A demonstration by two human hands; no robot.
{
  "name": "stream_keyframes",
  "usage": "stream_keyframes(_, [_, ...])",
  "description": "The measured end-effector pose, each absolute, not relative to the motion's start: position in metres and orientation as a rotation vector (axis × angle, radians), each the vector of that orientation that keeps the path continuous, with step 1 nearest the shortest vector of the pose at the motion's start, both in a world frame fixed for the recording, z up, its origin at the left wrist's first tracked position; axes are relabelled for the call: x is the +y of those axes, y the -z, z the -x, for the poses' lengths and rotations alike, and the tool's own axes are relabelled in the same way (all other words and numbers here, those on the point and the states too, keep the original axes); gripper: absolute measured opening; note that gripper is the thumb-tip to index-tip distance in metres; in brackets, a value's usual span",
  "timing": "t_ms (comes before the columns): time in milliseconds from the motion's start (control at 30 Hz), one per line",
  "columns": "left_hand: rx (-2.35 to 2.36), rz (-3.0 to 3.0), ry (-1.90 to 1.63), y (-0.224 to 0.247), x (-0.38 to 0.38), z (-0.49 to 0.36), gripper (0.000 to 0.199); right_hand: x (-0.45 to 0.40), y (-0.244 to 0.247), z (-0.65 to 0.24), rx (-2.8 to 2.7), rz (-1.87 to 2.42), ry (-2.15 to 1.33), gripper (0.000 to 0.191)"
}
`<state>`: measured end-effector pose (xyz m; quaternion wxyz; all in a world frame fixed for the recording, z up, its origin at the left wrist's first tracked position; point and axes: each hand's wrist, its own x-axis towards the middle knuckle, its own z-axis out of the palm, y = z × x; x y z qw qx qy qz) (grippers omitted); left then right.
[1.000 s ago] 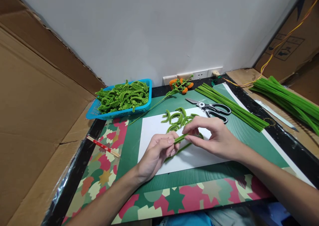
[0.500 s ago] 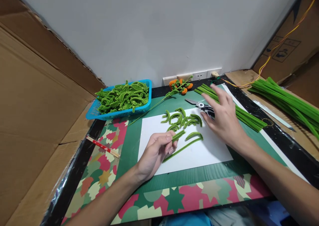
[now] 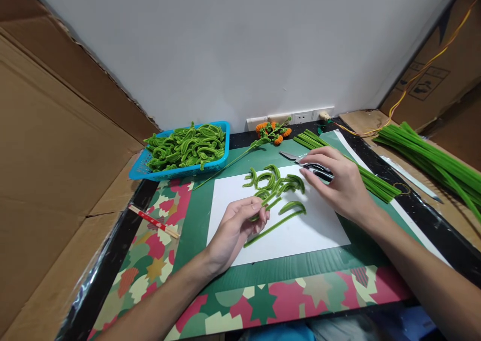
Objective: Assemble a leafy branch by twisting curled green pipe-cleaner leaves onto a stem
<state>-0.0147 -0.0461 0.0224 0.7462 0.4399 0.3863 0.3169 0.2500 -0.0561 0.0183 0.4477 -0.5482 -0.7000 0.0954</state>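
My left hand (image 3: 240, 223) is closed on a folded green pipe cleaner (image 3: 269, 199), held over the white paper (image 3: 311, 236). My right hand (image 3: 338, 183) has its thumb and fingers apart beside the scissors (image 3: 313, 168); I cannot tell whether it touches their black handles. Several curled green pipe cleaner pieces (image 3: 276, 181) lie at the paper's upper part. A bent pipe cleaner (image 3: 278, 227) with one long straight end and a curved piece (image 3: 293, 206) rest between my hands.
At the back left stands a blue basket (image 3: 221, 163) full of green loops. A stem with orange pieces (image 3: 272, 130) lies near the wall sockets. Bundles of green pipe cleaners (image 3: 368, 183) lie to the right, near a silver blade-like strip (image 3: 411, 178). Chopsticks (image 3: 154, 222) lie left.
My right hand has come down and its fingers have drawn closer to the scissors' handles. My left hand has barely moved, though the pipe cleaner in it is turned a little.
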Motion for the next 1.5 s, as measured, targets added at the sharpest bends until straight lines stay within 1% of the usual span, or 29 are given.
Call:
stream_keyframes(33, [0.843,-0.966,-0.685,-0.022,-0.046,0.015,0.031,-0.058,-0.020,-0.248,-1.753,1.257,-0.376,0.020])
stream_keyframes(133, [0.830,-0.977,-0.664,-0.021,-0.046,0.014,0.030,-0.065,-0.024,-0.236,-1.780,1.037,-0.773,0.036])
stream_keyframes(200, [0.818,-0.995,-0.663,-0.021,-0.046,0.014,0.031,-0.069,-0.023,-0.226,-1.751,0.993,-0.934,0.038])
stream_keyframes(300, [0.786,-1.013,-0.662,-0.021,-0.046,0.014,0.033,-0.072,-0.022,-0.213,-1.659,0.954,-1.105,0.032])
stream_keyframes(433, [0.750,-1.045,-0.600,-0.021,-0.047,0.017,0.033,-0.072,-0.023,-0.204,-1.562,0.897,-1.217,0.014])
stream_keyframes(500, [0.725,-1.076,-0.569,-0.021,-0.047,0.019,0.032,-0.071,-0.024,-0.203,-1.517,0.860,-1.261,0.008])
stream_keyframes(633, [0.688,-1.097,-0.572,-0.021,-0.047,0.020,0.029,-0.069,-0.023,-0.205,-1.431,0.822,-1.319,0.004])
stream_keyframes(800, [0.705,-1.082,-0.581,-0.022,-0.046,0.020,0.029,-0.068,-0.020,-0.207,-1.382,0.830,-1.369,0.013])
stream_keyframes(1100, [0.732,-1.077,-0.561,-0.026,-0.045,0.017,0.029,-0.067,-0.020,-0.213,-1.439,0.949,-1.230,0.025])
stream_keyframes(1167, [0.730,-1.044,-0.559,-0.025,-0.046,0.016,0.030,-0.067,-0.021,-0.212,-1.446,0.956,-1.212,0.026])
stream_keyframes(1300, [0.746,-0.888,-0.617,-0.024,-0.047,0.013,0.022,-0.068,-0.021,-0.213,-1.469,0.983,-1.121,0.025])
stream_keyframes(1500, [0.748,-0.913,-0.591,-0.024,-0.047,0.012,0.031,-0.070,-0.022,-0.214,-1.444,1.011,-1.053,0.023])
